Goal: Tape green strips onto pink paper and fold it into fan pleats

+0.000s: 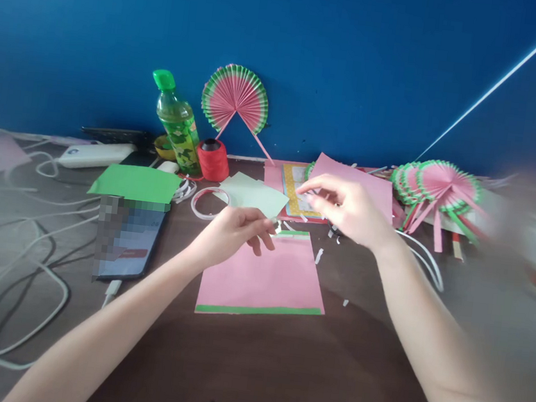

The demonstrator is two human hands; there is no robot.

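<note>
Both bare forearms point(135, 305) slanted inward over a dark worktop point(326, 369). The left hand point(239, 233), fingers curled, pinched a small white scrap point(278, 227) over the far part of a green-edged pink sheet point(263, 281), which lay flat between the arms. The right hand point(350, 207) arched farther forward beside a yellow-patterned booklet point(291, 185), thumb and fingers loosely parted, gripping nothing visible.
</note>
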